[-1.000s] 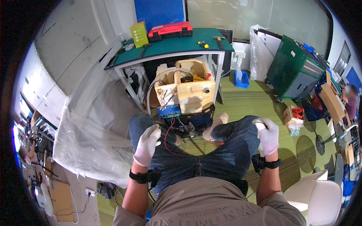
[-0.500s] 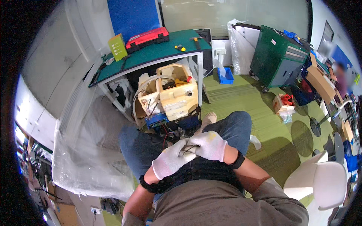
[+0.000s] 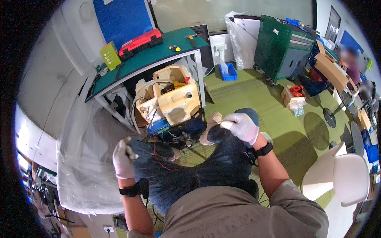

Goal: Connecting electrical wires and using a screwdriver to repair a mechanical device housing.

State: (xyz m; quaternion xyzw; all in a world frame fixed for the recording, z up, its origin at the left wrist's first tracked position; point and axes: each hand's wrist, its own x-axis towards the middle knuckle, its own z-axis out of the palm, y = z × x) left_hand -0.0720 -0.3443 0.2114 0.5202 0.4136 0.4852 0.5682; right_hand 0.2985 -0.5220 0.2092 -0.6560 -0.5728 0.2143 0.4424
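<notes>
My left hand (image 3: 124, 158), in a white knit glove, is beside my left knee with its fingers curled in. What it holds, if anything, is hidden. Over my right knee is my right hand (image 3: 242, 127), gloved too, its thumb and fingertips pinched together. A thin dark line shows near those fingertips, too fine to name. Between my legs a thin red wire (image 3: 162, 162) loops down over my jeans. Beyond it, by my feet, lies a tangle of wires and small parts (image 3: 184, 139). A cream box-shaped housing (image 3: 178, 105) with cables stands under the table, above a blue part (image 3: 158, 127).
The green-topped table (image 3: 147, 53) carries a red tool case (image 3: 141, 43), a green box (image 3: 110, 55), a hammer (image 3: 191, 39) and a yellow-black tool (image 3: 174, 48). A blue bin (image 3: 229, 72), a green tool cabinet (image 3: 279, 47) and a white chair (image 3: 349, 178) stand to the right.
My hands were together over my lap with a thin dark strand between them. They have parted, the left to the left, the right up and right. The view has shifted slightly.
</notes>
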